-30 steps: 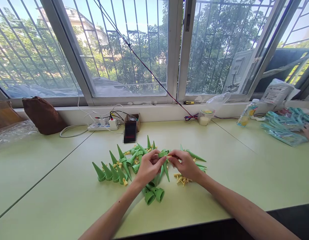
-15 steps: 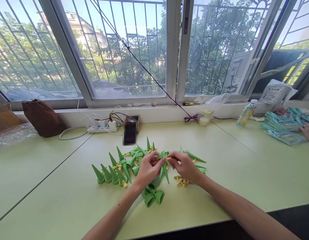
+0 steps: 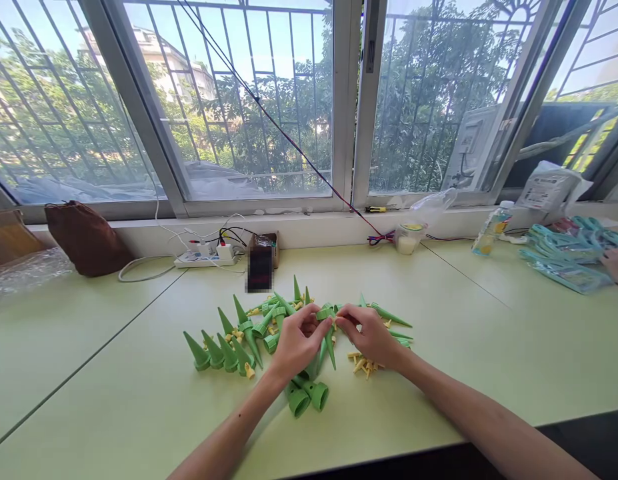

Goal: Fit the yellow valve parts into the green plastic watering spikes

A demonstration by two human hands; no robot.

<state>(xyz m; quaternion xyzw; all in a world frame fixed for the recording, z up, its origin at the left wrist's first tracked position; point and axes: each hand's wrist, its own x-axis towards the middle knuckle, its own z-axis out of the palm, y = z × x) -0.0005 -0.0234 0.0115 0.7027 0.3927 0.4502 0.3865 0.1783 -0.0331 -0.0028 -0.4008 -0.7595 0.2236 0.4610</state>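
My left hand (image 3: 297,339) is closed round the top of a green plastic watering spike (image 3: 331,350), its ribbed collar up and its point hanging down. Against the spike's side, the fingertips of my right hand (image 3: 371,335) are pinched on a small yellow plastic valve, mostly hidden by the fingers. Below my right hand lies a heap of yellow valves (image 3: 363,365). Green spikes (image 3: 201,353) with loose yellow pieces among them stand and lie to the left and behind my hands. Two hollow green spike bodies (image 3: 299,401) lie in front, open ends facing me.
A power strip (image 3: 206,259) with cables and a small box (image 3: 265,250) stand by the window wall. Further right are a lidded plastic cup (image 3: 407,241), a bottle (image 3: 491,230) and bagged turquoise items (image 3: 563,260), touched by another person's hand (image 3: 617,265). A brown bag (image 3: 86,239) sits at left.
Both hands stay together at the spike with hardly any shift. My right fingertips have moved slightly at the spike's side, and less of the yellow valve shows. The view has tilted a little.
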